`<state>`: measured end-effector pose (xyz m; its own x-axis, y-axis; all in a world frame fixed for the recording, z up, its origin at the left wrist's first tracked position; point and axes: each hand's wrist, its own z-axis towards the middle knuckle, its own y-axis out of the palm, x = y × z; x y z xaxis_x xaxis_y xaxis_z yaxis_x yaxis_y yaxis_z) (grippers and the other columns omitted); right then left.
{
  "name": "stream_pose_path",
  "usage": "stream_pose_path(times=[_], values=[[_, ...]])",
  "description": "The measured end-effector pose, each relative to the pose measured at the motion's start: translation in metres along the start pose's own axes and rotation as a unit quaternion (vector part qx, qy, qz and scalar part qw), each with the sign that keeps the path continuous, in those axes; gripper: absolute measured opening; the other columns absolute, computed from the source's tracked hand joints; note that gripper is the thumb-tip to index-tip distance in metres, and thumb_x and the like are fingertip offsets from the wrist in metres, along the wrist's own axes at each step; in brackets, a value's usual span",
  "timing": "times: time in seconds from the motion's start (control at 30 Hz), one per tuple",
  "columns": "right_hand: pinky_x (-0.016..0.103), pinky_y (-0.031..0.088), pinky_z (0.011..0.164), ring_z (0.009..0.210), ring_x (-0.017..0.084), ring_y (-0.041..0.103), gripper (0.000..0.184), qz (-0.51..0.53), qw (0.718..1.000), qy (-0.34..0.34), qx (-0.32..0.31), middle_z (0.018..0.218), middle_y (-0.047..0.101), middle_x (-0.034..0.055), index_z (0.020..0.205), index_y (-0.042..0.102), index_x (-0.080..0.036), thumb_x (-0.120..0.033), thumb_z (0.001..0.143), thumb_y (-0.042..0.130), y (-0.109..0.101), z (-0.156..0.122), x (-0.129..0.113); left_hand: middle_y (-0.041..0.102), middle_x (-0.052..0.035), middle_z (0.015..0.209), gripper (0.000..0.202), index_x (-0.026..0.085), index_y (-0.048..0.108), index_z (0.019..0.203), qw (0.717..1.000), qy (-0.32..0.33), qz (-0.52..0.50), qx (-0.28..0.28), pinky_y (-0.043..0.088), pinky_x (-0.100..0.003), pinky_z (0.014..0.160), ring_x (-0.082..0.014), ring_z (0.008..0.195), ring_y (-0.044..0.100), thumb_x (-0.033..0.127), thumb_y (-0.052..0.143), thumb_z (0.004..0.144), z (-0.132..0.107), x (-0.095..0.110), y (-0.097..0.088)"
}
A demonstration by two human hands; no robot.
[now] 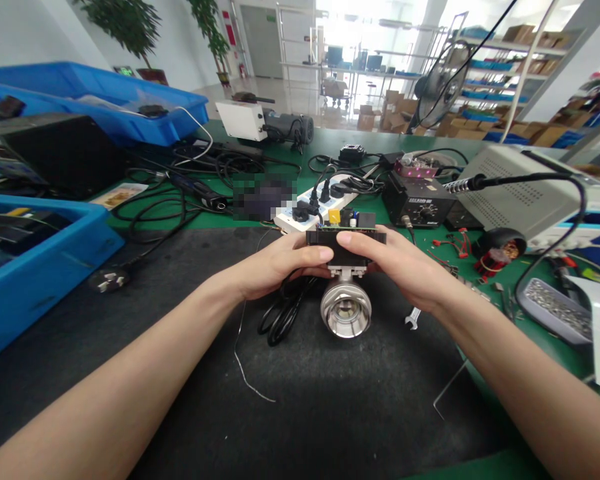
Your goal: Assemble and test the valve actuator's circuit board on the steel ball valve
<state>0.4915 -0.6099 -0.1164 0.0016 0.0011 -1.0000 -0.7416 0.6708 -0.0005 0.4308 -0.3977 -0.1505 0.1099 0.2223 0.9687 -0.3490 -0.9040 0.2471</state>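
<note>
Both my hands grip a black box-shaped actuator housing with an exposed circuit board on its top. It sits on a shiny steel valve body whose round opening faces me. My left hand wraps the housing's left side, thumb across the front. My right hand wraps its right side, thumb meeting the left one. A coiled black cable lies under my left hand on the dark mat.
Blue bins stand at the left. A white power strip, a black soldering station and a grey instrument sit behind. A small wrench lies right of the valve. A tray of screws is at the right.
</note>
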Motion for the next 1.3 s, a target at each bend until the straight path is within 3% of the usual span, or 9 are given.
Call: stream_pose_path(times=[0.4,0.77,1.1,1.3], values=[[0.039,0.056,0.091,0.111,0.028,0.069,0.034,-0.005,1.000,0.015,0.016,0.113,0.078,0.0058,0.108,0.074,-0.020,-0.050,0.091,0.078,-0.0018,0.0000,0.0010,0.071,-0.0116,0.127,0.059,0.021,0.058,0.143,1.000,-0.002,0.002,-0.005,0.055,-0.037,0.106,-0.0311,0.123,0.066,0.040,0.077,0.091,0.0007,-0.0002,-0.0014],[0.036,0.056,0.090,0.111,0.026,0.070,0.034,-0.005,1.000,0.007,0.016,0.116,0.078,0.0042,0.112,0.077,-0.021,-0.048,0.091,0.078,-0.0017,-0.0013,0.0003,0.069,-0.0102,0.132,0.049,0.023,0.062,0.139,1.000,0.003,-0.002,-0.002,0.056,-0.036,0.104,-0.0296,0.120,0.067,0.036,0.074,0.093,0.0005,-0.0016,-0.0004],[0.035,0.055,0.089,0.106,0.025,0.071,0.033,-0.008,1.000,-0.017,0.001,0.114,0.079,0.0046,0.111,0.078,-0.020,-0.047,0.092,0.077,-0.0018,-0.0020,-0.0022,0.071,-0.0120,0.127,0.053,0.020,0.060,0.140,1.000,0.007,0.000,0.000,0.057,-0.039,0.101,-0.0307,0.116,0.068,0.037,0.074,0.092,0.0007,-0.0032,-0.0011],[0.035,0.055,0.091,0.106,0.025,0.072,0.033,-0.014,1.000,-0.004,0.021,0.113,0.080,0.0034,0.111,0.078,-0.021,-0.046,0.088,0.081,0.0010,-0.0011,-0.0049,0.071,-0.0123,0.125,0.054,0.020,0.061,0.138,1.000,0.004,0.006,0.007,0.058,-0.034,0.095,-0.0303,0.114,0.069,0.041,0.075,0.091,-0.0005,-0.0038,-0.0012]])
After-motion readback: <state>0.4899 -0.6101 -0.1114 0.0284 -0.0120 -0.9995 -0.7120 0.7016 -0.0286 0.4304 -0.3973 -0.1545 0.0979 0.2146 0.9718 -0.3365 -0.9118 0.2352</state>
